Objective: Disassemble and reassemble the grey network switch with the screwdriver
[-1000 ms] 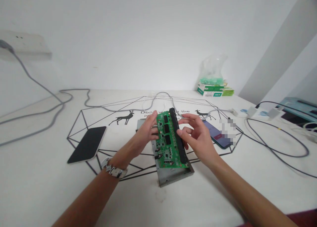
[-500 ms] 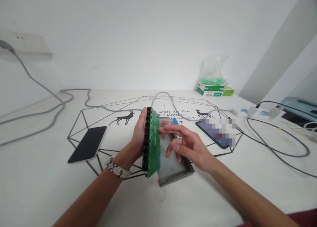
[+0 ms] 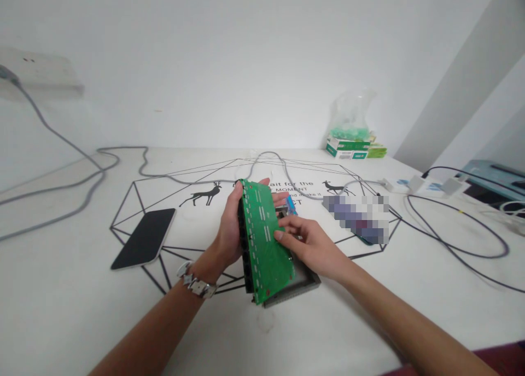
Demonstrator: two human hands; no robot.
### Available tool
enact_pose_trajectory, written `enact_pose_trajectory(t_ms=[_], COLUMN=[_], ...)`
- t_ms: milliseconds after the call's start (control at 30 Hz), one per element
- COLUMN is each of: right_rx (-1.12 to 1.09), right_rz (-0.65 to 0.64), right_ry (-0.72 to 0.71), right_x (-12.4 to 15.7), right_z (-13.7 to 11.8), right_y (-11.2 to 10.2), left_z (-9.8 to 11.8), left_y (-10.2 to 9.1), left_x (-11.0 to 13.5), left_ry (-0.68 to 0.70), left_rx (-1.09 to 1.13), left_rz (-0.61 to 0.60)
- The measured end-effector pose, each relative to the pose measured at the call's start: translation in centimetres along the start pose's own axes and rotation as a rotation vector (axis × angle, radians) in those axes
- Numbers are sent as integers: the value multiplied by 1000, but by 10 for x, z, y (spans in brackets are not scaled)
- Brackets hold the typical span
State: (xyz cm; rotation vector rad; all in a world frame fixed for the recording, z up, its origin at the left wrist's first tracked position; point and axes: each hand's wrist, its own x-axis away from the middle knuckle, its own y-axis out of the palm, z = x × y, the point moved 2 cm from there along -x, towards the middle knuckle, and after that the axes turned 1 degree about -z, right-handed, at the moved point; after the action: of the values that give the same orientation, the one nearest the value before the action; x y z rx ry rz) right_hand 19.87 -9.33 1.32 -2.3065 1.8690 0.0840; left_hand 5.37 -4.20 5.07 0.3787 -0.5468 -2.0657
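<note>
A green circuit board with a row of black ports along its left edge is held tilted above the table, its solder side facing me. My left hand grips it from behind and the left, fingers wrapped over the port edge. My right hand has curled fingers, with the fingertips touching the board's right face. A grey metal case tray lies on the table right under the board, mostly hidden by it. A small blue item shows just behind my right fingers.
A black phone lies left on the white table with line art. A blurred-out phone lies right. Grey cables loop at the right and along the back left. Green boxes and a plastic bag stand by the wall.
The board was lifted off the grey tray and flipped over leftward; its component side now faces away. My right hand moved in from the board's right edge to touch its back face.
</note>
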Motion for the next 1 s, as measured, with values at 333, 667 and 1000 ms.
enact_pose_trajectory(t_ms=[333, 667, 1000], right_rx=[-8, 1, 33], right_rz=[369, 176, 161], right_ry=[-74, -158, -141], right_x=[3, 11, 4], right_z=[-7, -14, -8], right_y=[-14, -2, -4], left_z=[-20, -22, -16], left_y=[-20, -11, -5], left_x=[-19, -10, -5], left_ry=[-81, -71, -101], left_rx=[-228, -250, -301], left_rz=[-2, -71, -80])
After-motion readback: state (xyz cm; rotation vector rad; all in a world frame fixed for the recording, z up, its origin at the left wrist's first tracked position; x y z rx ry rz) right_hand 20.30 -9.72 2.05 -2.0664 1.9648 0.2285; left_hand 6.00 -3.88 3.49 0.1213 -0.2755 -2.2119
